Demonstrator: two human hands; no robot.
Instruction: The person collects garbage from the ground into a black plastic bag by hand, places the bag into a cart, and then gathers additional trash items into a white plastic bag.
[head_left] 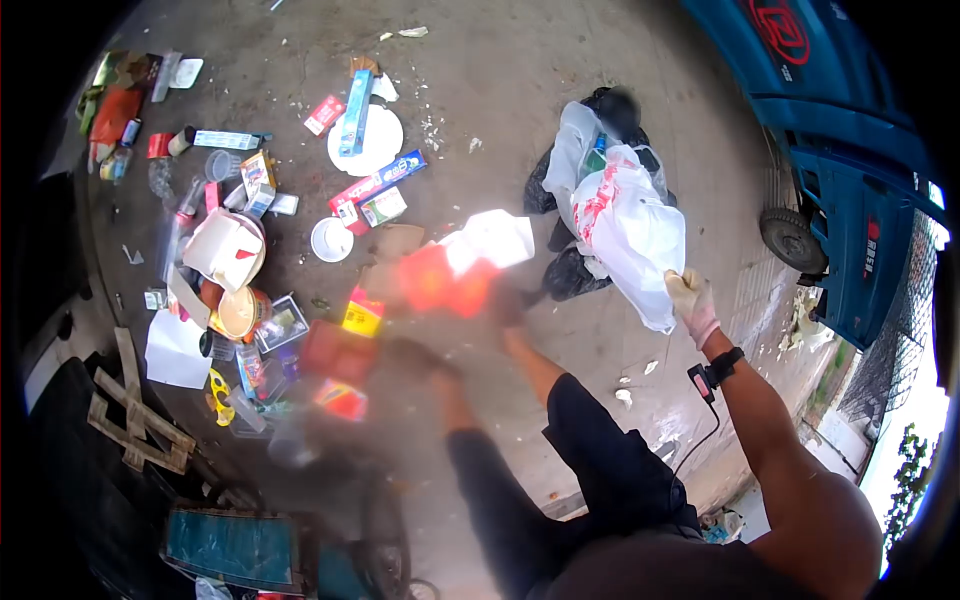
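Gripping one corner of a single white plastic bag with red print (632,225), the gloved right hand (692,303) is curled nearly closed, fingertips hard to make out; I can't see the left. The bag's long axis slants from upper left down toward that hand. It partly hides black plastic bags (573,275), too overlapped for me to count. Farther out, I see one blue truck (845,205), cut off at right.
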